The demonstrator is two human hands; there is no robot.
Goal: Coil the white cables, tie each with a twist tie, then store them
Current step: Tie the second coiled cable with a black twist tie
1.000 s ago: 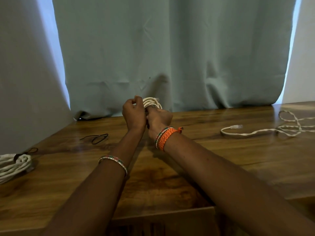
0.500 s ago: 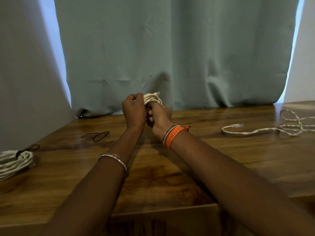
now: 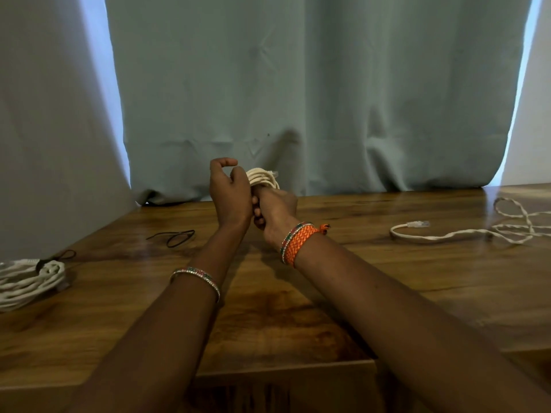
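My right hand (image 3: 275,208) grips a coiled white cable (image 3: 264,177) held up above the far middle of the wooden table (image 3: 328,293). My left hand (image 3: 229,195) is pressed against it, fingers curled at the coil's top; whether it holds a twist tie is hidden. A tied white coil (image 3: 29,278) with a dark tie lies at the left edge. A loose black twist tie (image 3: 176,236) lies on the table left of my hands. An uncoiled white cable (image 3: 465,231) with a clear plug sprawls at the right.
A grey-green curtain (image 3: 298,99) hangs right behind the table's far edge, close to my hands. The table's near edge (image 3: 283,371) runs under my forearms. Bracelets sit on both wrists.
Both hands have lifted the coil slightly. My left hand's index finger and thumb have opened and curled above the coil.
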